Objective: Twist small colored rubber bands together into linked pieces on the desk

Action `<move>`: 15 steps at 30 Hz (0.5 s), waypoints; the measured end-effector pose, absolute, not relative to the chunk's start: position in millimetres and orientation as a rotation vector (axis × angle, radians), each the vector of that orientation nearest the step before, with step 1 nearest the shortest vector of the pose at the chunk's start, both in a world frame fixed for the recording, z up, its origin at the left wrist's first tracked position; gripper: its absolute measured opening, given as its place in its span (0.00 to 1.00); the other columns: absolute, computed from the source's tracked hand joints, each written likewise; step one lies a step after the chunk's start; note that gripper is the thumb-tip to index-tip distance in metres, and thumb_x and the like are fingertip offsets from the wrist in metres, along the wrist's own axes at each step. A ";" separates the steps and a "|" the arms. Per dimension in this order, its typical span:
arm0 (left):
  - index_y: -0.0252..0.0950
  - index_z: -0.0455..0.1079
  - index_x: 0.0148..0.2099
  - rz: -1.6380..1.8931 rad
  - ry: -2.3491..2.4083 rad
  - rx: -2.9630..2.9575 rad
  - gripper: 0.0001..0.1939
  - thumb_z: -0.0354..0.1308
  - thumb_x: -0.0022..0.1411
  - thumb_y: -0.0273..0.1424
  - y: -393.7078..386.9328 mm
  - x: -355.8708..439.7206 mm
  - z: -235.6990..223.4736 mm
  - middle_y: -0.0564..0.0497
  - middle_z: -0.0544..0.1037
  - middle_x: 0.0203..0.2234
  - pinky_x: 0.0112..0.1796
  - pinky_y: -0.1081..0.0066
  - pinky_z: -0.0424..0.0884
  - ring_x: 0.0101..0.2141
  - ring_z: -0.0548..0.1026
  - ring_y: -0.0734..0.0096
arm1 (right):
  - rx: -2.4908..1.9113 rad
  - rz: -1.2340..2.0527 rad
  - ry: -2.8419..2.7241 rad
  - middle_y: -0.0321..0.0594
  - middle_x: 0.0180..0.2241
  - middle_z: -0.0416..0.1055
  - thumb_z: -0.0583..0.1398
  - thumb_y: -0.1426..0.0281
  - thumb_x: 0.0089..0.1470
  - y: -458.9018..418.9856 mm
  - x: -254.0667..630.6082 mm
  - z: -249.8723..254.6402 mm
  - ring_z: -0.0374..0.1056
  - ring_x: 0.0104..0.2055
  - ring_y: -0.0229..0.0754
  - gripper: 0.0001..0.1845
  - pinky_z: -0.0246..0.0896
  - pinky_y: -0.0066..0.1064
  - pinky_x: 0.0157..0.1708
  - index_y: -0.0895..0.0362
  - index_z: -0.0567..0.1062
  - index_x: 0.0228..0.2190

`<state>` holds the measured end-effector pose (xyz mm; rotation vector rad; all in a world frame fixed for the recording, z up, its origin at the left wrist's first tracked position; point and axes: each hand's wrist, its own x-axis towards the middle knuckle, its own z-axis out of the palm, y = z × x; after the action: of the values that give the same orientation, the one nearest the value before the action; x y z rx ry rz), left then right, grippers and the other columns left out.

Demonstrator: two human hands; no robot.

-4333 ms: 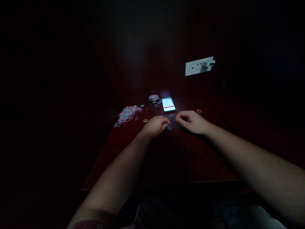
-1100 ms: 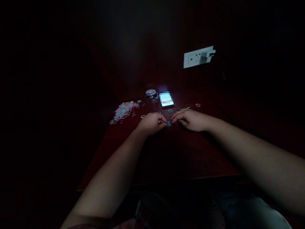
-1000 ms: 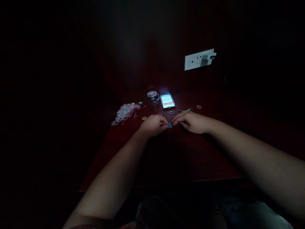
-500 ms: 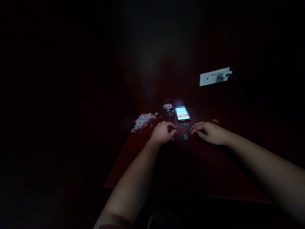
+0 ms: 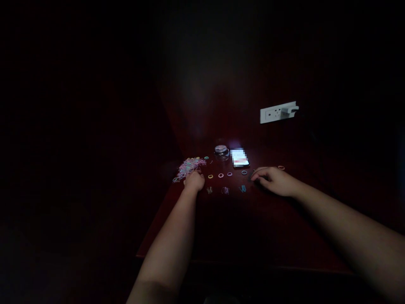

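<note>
My left hand [image 5: 194,180] is at the near edge of a pile of small pastel elastic bands [image 5: 190,166]. Its back faces me and its fingers are mostly hidden, so I cannot see whether they hold a band. My right hand [image 5: 274,180] rests on the table with loosely bent fingers apart, and no held thing shows. Between the hands lies a row of thicker hair ties: a yellow one [image 5: 210,176], a pink one [image 5: 220,175], a purple one [image 5: 229,174] and a bluish one [image 5: 244,172]. Nearer me are small clusters of thin bands, beige [image 5: 209,190], purple [image 5: 225,191] and blue [image 5: 243,188].
A clear lidded jar [image 5: 221,153] stands behind the row, beside a phone [image 5: 239,158] with a lit screen. An orange hair tie [image 5: 281,168] lies beyond my right hand. The dark red table [image 5: 234,232] meets a wall with a socket plate [image 5: 278,112] holding a plug.
My left hand has moved left from the row of hair ties to the pile, uncovering the yellow and pink ties and the beige cluster. My right hand stays nearly in place; the view has shifted slightly.
</note>
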<state>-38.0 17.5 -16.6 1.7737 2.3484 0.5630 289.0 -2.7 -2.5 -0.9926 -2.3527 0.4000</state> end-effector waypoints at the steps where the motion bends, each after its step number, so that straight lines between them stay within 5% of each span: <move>1: 0.41 0.70 0.56 0.565 2.354 1.776 0.21 0.52 0.62 0.39 17.9 -38.2 -16.5 0.42 0.71 0.56 0.53 0.53 0.65 0.57 0.67 0.49 | -0.997 0.397 -2.350 0.38 0.40 0.78 0.55 0.74 0.51 -3.2 288.8 -2.0 0.73 0.44 0.45 0.14 0.65 0.38 0.49 0.53 0.79 0.35; 10: 0.34 0.71 0.55 0.561 2.417 1.707 0.24 0.53 0.61 0.40 21.4 -38.5 -17.5 0.35 0.68 0.58 0.53 0.48 0.64 0.59 0.63 0.41 | -1.005 0.397 -2.329 0.40 0.40 0.77 0.55 0.74 0.52 -4.6 287.5 -1.4 0.73 0.43 0.45 0.14 0.66 0.38 0.47 0.55 0.79 0.35; 15: 0.39 0.73 0.53 0.660 2.387 1.703 0.19 0.54 0.61 0.34 22.1 -42.1 -20.7 0.40 0.74 0.53 0.52 0.57 0.66 0.55 0.70 0.49 | -1.036 0.391 -2.325 0.39 0.40 0.77 0.53 0.73 0.53 -2.5 288.1 -4.0 0.73 0.43 0.44 0.15 0.65 0.36 0.47 0.55 0.79 0.36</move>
<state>-42.1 22.1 -20.7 1.7025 2.3869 0.6598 288.1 -2.5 -4.0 -1.0363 -2.3246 0.3914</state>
